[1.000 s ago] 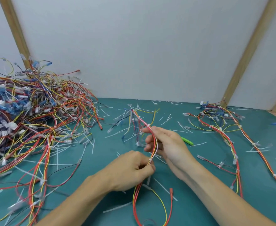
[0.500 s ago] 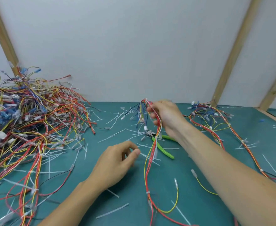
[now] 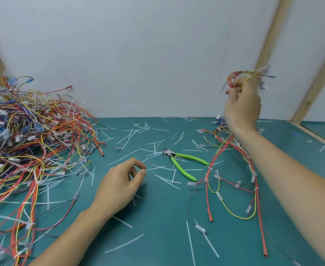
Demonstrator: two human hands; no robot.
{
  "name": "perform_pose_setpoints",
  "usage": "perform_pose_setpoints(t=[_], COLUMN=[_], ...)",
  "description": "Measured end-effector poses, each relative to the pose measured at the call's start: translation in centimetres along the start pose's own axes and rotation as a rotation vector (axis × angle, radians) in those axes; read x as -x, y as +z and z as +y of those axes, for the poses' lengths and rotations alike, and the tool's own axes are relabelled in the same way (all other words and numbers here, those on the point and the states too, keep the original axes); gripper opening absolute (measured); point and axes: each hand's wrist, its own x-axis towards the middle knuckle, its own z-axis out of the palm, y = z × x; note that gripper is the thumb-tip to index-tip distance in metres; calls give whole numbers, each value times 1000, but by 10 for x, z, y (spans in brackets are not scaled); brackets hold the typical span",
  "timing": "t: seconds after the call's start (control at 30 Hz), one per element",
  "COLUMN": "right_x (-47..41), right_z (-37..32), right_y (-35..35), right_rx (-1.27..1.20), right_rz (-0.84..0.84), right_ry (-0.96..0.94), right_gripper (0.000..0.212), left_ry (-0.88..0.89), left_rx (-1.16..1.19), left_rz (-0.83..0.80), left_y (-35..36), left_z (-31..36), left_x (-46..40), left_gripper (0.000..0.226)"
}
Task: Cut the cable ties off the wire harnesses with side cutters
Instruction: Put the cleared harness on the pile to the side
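Note:
My right hand (image 3: 242,104) is raised at the upper right and grips the top of a wire harness (image 3: 215,164) of red and yellow wires, whose strands hang down to the teal mat. The side cutters (image 3: 184,162), with green handles, lie alone on the mat between my hands, jaws pointing left. My left hand (image 3: 119,185) hovers low over the mat left of the cutters, thumb and fingers loosely curled with nothing visible between them. Several cut white cable ties (image 3: 163,179) lie scattered around.
A big tangled pile of harnesses (image 3: 29,135) fills the left side of the mat (image 3: 157,237). More harnesses (image 3: 221,129) lie at the back right behind my right arm. A white wall with wooden battens (image 3: 269,35) closes the back.
My right hand has lifted the harness up and to the right, away from the centre. My left hand let go of the harness and stayed low. The cutters came into full view.

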Motion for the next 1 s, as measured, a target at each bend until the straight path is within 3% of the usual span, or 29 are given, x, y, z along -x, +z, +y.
perform_pose_setpoints(t=[0.13,0.3,0.47,0.57,0.63,0.7,0.77,0.8,0.9,1.0], right_x=[11,34,31,31,43,65,93,105,121,109], right_z=[61,116,138,115,82,56,44,45,65,81], right_y=[-3,-15,-30,-26,-19,-13,-14,-18,-42,-61], right_rx=[400,736,942,779,599,386,250,238,352,741], right_rz=[-274,-493,-545,-368,-219,-248,-428,-505,-582,-675], right_ry=[-85,-159,-46,37,-43,-113,-56,-32,-118,-295], right_gripper=[17,12,30,57,65,50,15,9,20,27], left_ry=[-1,-4,-11,-8,-10,-13,-17,-19,-26,-35], left_rx=[12,5,0,-1,-4,-5,0,4,18,15], left_rz=[-1,-5,-11,-10,-17,-17,-6,2,14,2], left_y=[-1,-1,-1,-1,0,0,-2,-3,-3,-2], left_z=[1,1,1,1,1,1,1,1,1,3], left_x=[0,-1,-1,0,0,0,0,0,0,0], left_gripper=[5,5,5,6,6,5,5,5,5,5])
